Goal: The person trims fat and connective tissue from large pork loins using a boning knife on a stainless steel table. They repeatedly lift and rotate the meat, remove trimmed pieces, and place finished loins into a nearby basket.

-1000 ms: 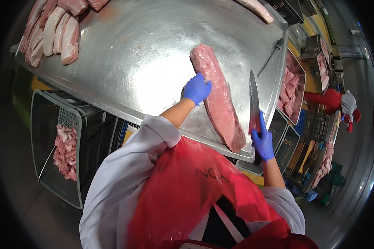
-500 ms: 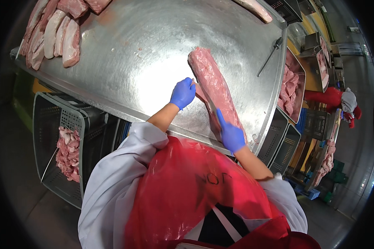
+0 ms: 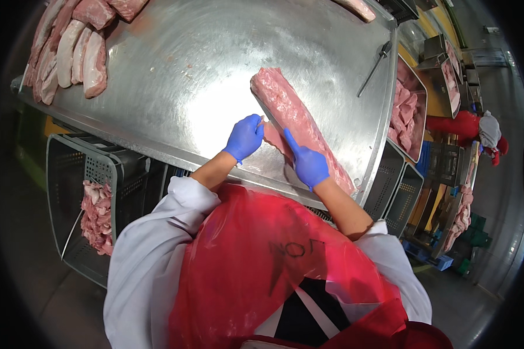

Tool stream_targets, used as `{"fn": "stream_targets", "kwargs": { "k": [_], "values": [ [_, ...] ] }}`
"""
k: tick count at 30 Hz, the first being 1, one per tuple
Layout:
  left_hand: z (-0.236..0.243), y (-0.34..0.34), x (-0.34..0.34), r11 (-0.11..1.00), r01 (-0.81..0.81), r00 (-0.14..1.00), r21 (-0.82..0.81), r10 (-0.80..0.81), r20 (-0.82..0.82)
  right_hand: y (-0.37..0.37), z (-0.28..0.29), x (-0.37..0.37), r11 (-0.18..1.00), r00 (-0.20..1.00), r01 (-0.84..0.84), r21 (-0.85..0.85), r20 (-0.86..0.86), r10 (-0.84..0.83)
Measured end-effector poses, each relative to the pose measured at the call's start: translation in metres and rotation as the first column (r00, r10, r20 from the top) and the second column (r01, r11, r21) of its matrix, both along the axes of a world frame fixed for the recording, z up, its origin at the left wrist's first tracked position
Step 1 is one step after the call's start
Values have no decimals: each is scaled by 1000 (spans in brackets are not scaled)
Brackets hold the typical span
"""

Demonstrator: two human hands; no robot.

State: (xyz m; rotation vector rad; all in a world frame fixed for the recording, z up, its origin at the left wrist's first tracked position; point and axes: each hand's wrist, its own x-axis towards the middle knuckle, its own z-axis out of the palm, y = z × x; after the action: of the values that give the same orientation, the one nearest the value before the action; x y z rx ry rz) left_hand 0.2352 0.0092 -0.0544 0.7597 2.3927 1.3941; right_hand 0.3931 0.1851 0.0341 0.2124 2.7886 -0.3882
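A long pink loin of meat (image 3: 297, 110) lies slantwise on the metal table (image 3: 174, 87), its far end toward the left. My right hand (image 3: 310, 164), in a blue glove, grips a knife with the index finger stretched along it. The knife's blade (image 3: 269, 114) lies against the loin's left side, pointing to the far end. Closed in its blue glove, my left hand (image 3: 244, 138) pinches a thin strip of meat (image 3: 277, 139) that hangs off that side. The knife's handle is hidden in my right hand.
Several meat pieces (image 3: 87, 58) are heaped at the far left. A sharpening steel (image 3: 374, 68) lies near the right edge. Crates of meat stand beside the table, a grey one (image 3: 115, 203) at left and a tub (image 3: 423, 113) at right. Another person in red (image 3: 459, 129) works farther right.
My right hand and the knife have slid along the loin toward its far end. My left hand has shifted left and nearer, pulling the strip wider from the loin.
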Motion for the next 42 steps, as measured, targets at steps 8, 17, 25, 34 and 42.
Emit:
{"fn": "stream_targets", "kwargs": {
  "k": [8, 17, 25, 34, 42],
  "values": [
    [29, -23, 30, 996, -75, 993, 53, 70, 93, 49, 44, 165, 991, 931, -74, 112, 363, 29],
    [184, -214, 23, 833, -539, 750, 128, 544, -376, 124, 23, 233, 957, 966, 131, -257, -185, -182],
    [196, -487, 58, 416, -506, 858, -756, 154, -489, 129, -34, 188, 680, 751, 515, -521, -107, -652],
    [86, 115, 47, 710, 475, 655, -519, -680, -329, 184, -48, 136, 449, 507, 448, -773, -193, -840],
    [59, 250, 45, 571, 577, 772, -584, -615, 161, 140, -20, 239, 229, 252, 497, -837, -113, -961]
  ]
}}
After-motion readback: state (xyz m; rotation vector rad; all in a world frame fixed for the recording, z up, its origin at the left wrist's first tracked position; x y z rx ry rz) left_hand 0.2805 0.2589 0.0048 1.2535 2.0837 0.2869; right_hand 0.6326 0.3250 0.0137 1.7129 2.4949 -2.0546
